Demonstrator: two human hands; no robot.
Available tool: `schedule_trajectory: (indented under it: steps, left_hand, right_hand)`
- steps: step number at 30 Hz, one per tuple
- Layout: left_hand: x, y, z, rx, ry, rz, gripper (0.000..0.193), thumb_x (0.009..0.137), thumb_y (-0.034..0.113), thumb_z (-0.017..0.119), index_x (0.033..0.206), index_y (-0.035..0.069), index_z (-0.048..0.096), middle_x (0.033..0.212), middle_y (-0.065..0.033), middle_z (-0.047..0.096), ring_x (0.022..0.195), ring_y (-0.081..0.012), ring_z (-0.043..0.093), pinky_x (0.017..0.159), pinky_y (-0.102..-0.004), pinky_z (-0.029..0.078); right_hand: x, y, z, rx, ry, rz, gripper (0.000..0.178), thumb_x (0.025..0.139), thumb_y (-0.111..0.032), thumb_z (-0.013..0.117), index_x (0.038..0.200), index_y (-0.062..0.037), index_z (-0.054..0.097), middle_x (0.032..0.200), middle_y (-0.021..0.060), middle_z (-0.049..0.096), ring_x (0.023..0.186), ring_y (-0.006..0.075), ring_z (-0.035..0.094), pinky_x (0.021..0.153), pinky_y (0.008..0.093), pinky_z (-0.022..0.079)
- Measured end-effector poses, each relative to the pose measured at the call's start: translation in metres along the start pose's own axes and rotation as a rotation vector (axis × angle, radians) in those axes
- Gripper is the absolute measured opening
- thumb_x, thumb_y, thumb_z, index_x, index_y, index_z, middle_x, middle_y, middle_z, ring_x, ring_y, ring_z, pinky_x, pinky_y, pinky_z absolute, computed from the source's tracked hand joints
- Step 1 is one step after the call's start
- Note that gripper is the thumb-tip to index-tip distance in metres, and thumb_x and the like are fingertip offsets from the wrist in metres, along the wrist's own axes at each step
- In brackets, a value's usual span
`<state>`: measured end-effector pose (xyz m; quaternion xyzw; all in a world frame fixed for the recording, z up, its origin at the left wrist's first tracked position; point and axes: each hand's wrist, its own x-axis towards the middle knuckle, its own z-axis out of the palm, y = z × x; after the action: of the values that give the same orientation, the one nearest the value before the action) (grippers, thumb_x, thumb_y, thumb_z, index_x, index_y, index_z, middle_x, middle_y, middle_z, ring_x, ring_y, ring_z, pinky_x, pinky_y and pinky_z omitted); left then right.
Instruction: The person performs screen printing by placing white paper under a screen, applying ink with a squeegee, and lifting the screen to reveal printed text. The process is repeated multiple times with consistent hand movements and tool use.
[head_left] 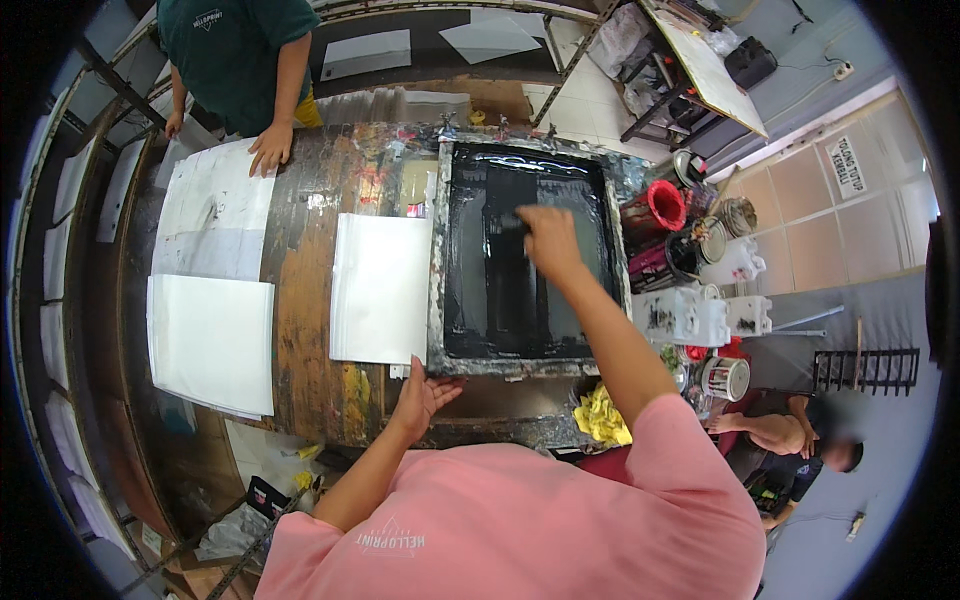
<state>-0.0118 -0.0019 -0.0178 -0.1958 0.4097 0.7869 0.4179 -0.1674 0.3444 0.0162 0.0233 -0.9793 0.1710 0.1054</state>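
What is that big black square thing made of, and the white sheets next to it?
The printing screen looks like fine mesh stretched in a metal or wooden frame; thick paint crust hides which. Its middle is glossy black, wet-looking ink. The right hand presses a tool there; the left hand steadies the frame's near edge. The white sheets look like thin, smooth, matte paper or plastic, lying flat.

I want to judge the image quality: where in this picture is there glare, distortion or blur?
Head view: glare streaks shine on the wet black screen near its far edge; fisheye distortion bends the table edge and shelving, with dark corners; the right hand on the screen looks slightly blurred, the left hand at the frame corner sharper.
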Motion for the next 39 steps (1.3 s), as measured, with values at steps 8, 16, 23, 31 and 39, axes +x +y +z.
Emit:
schedule_trajectory:
  steps: [8, 16, 23, 31, 39]
  left_hand:
    - [0.003, -0.016, -0.023, -0.063, -0.094, 0.008, 0.063, 0.114, 0.055, 0.037, 0.147, 0.002, 0.042, 0.144, -0.0204, 0.059, 0.134, -0.0337, 0.061, 0.117, -0.0523, 0.048]
    - [-0.004, -0.018, -0.015, 0.031, -0.156, 0.177, 0.066, 0.114, 0.057, 0.034, 0.149, 0.001, 0.04, 0.145, -0.0224, 0.058, 0.134, -0.0363, 0.061, 0.117, -0.0537, 0.047]
    - [-0.002, -0.015, -0.004, 0.022, -0.068, 0.167, 0.076, 0.112, 0.064, 0.03, 0.15, -0.001, 0.042, 0.136, -0.0242, 0.064, 0.127, -0.0345, 0.065, 0.112, -0.0499, 0.051]
    - [0.007, -0.014, 0.004, -0.01, 0.0, 0.128, 0.104, 0.099, 0.084, 0.04, 0.154, -0.004, 0.034, 0.129, -0.0222, 0.064, 0.122, -0.0325, 0.066, 0.112, -0.0467, 0.051]
    - [0.022, -0.026, -0.006, -0.179, 0.113, 0.019, 0.125, 0.09, 0.089, 0.051, 0.16, -0.008, 0.011, 0.142, -0.026, 0.05, 0.13, -0.0382, 0.059, 0.118, -0.0487, 0.046]
  right_hand:
    - [0.138, 0.066, 0.069, -0.254, -0.038, 0.045, 0.039, 0.09, -0.009, 0.066, 0.128, -0.0156, 0.068, 0.12, 0.0064, 0.073, 0.118, 0.0282, 0.066, 0.104, 0.0557, 0.041]
    - [0.1, 0.04, 0.056, -0.291, -0.202, 0.082, 0.041, 0.089, -0.018, 0.072, 0.129, -0.0166, 0.063, 0.117, 0.0073, 0.07, 0.117, 0.0299, 0.066, 0.101, 0.059, 0.043]
    - [-0.061, -0.033, 0.014, -0.148, -0.152, -0.003, 0.031, 0.09, -0.011, 0.062, 0.121, -0.0139, 0.066, 0.114, 0.0081, 0.07, 0.109, 0.0308, 0.066, 0.095, 0.0555, 0.043]
    - [-0.191, -0.098, -0.025, -0.155, -0.203, 0.05, 0.029, 0.088, -0.013, 0.069, 0.117, -0.0149, 0.065, 0.106, 0.0053, 0.067, 0.106, 0.0273, 0.065, 0.093, 0.0513, 0.04]
    - [-0.207, -0.094, -0.004, -0.161, -0.074, 0.027, 0.031, 0.091, -0.01, 0.066, 0.122, -0.015, 0.065, 0.11, 0.0043, 0.068, 0.109, 0.0261, 0.064, 0.099, 0.0512, 0.039]
